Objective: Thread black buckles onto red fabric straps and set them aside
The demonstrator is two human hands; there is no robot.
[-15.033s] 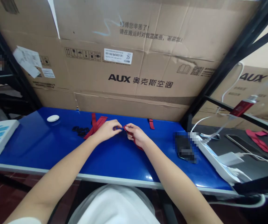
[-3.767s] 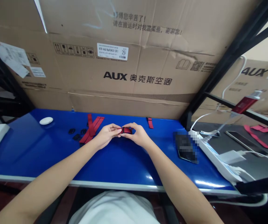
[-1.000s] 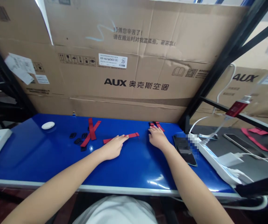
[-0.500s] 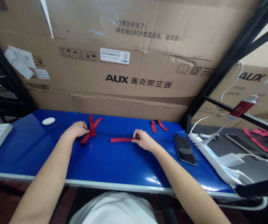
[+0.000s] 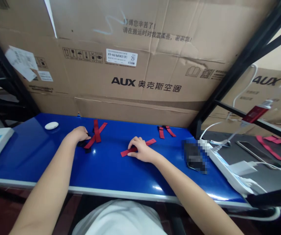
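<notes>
Head view: at the centre of the frame, the right hand (image 5: 141, 150) arches over the middle of a loose red strap (image 5: 151, 142) lying aslant on the blue tabletop (image 5: 111, 173). Its thumb and fingers are bent and come down on either side of the band; whether they pinch it firmly I cannot tell. Half a second ago this hand was at the strap's right end and the strap lay nearly level; now the hand is further left and the strap's right end points toward the upper right.

Left of centre, the left hand (image 5: 80, 133) has its fingers curled down among the black buckles (image 5: 88, 150), beside the crossed red straps (image 5: 96, 135). The fingertips are partly hidden, so I cannot tell whether they hold a buckle.

In the right half of the frame, near the foot of the cardboard wall (image 5: 142, 107), lie two short straps with black fittings, the left one (image 5: 161, 132) and the right one (image 5: 171, 131). A few seconds ago only one lay there. This suggests that one piece is finished and set aside, and that the work now stands at gathering parts: a plain strap under one hand, buckles under the other.
</notes>
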